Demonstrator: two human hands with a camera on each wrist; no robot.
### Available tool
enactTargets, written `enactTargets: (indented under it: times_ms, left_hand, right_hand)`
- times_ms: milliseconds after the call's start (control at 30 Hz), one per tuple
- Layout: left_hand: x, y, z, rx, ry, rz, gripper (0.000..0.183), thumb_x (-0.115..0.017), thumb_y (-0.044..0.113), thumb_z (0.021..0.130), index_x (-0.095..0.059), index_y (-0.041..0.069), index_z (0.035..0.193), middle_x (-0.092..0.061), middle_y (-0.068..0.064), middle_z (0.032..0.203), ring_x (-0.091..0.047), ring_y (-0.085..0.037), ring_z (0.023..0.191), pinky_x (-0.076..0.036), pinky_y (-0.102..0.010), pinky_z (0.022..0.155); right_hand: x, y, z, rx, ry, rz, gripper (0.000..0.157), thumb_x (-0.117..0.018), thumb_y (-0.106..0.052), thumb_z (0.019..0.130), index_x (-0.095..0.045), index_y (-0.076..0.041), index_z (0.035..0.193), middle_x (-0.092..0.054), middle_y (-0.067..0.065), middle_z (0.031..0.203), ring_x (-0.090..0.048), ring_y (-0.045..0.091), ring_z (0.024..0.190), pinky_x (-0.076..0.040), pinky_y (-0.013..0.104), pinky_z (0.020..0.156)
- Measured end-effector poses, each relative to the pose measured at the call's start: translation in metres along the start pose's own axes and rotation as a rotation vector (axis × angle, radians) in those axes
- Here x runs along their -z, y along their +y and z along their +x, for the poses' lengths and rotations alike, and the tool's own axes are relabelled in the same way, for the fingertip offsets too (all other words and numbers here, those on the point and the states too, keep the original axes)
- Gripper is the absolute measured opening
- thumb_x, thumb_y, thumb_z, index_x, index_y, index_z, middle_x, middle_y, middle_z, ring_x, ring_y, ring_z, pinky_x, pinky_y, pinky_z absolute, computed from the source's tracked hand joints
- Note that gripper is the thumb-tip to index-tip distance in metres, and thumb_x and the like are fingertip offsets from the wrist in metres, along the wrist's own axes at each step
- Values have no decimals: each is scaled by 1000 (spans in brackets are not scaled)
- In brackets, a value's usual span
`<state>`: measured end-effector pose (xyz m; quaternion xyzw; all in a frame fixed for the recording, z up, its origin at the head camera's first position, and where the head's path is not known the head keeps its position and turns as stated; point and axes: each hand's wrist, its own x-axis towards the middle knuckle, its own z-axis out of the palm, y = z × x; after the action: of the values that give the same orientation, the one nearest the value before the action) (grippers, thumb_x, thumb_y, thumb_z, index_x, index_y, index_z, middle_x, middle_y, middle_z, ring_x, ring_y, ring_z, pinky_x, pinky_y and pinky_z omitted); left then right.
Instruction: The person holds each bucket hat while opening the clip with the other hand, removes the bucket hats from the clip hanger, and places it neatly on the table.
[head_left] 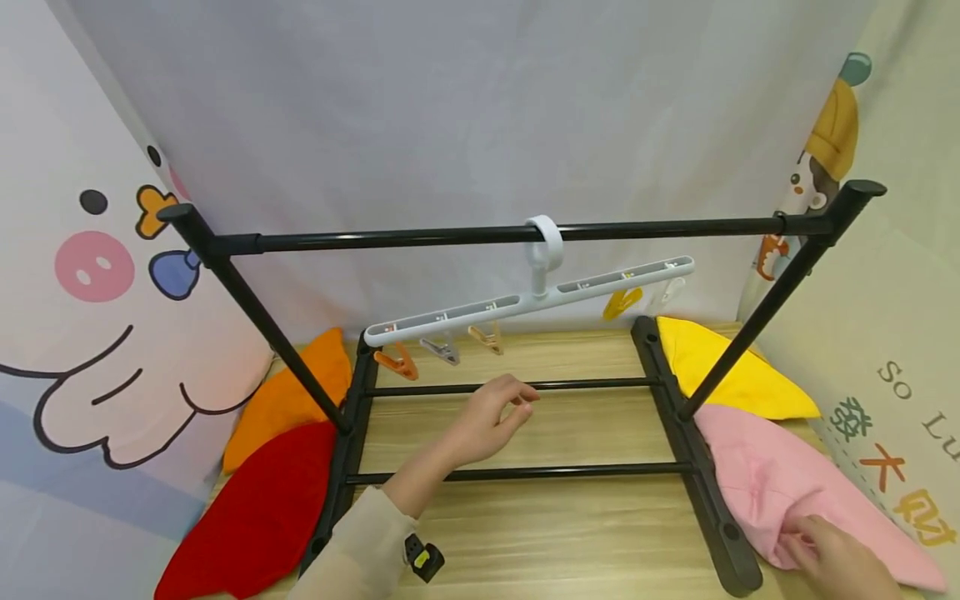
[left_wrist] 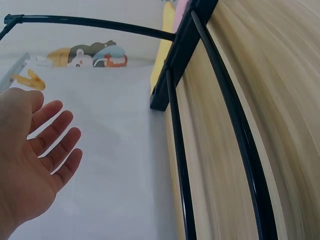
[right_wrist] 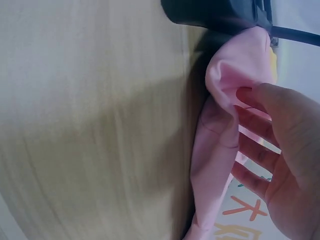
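Note:
In the head view, my right hand [head_left: 843,558] pinches the near edge of a pink cloth [head_left: 795,475], which lies on the right beside the rack's foot. The fabric creases at the thumb and fingertips, as the right wrist view also shows in the pink cloth [right_wrist: 215,150]. My left hand [head_left: 491,421] hovers over the middle of the rack, fingers relaxed and holding nothing. Above it a white clip hanger [head_left: 457,315] hangs tilted from the black top bar [head_left: 390,239]. Orange [head_left: 397,362], grey and beige clips dangle on its left, yellow [head_left: 621,303] and white ones on its right.
A yellow cloth [head_left: 731,367] lies behind the pink one. On the left are an orange cloth [head_left: 292,400] and a red cloth [head_left: 255,508]. Slanted black posts [head_left: 787,292] and low crossbars [head_left: 570,472] frame the wooden tabletop [head_left: 562,533]. Printed curtains surround it.

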<state>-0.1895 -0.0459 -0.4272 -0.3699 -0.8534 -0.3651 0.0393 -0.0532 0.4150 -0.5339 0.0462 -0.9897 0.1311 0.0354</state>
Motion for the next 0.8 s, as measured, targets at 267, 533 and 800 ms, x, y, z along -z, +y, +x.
enactTargets:
  times_ms: [267, 533, 800]
  left_hand:
    - [13, -9, -22, 43, 29, 23, 19, -50, 18, 95, -61, 11, 109, -60, -4, 103, -55, -19, 98, -46, -35, 80]
    - [37, -23, -53, 105, 61, 55, 19, -50, 20, 95, -61, 9, 107, -58, -4, 104, -56, -21, 95, -46, -37, 80]
    - [60, -42, -82, 270, 91, 187, 19, -53, 19, 94, -64, 11, 107, -60, -5, 109, -54, -22, 101, -47, -40, 85]
  right_hand:
    - [15, -9, 14, 3, 70, -43, 8, -66, -13, 77, -61, -18, 74, -64, -4, 75, -56, 7, 62, -47, 32, 57]
    - [33, -15, 42, 183, 209, -75, 14, -71, -3, 70, -64, -13, 76, -63, -5, 71, -55, 5, 59, -48, 29, 54]
    - [48, -18, 59, 194, 202, -27, 14, -69, 0, 73, -64, -9, 82, -63, 0, 76, -57, 11, 60, -46, 24, 48]
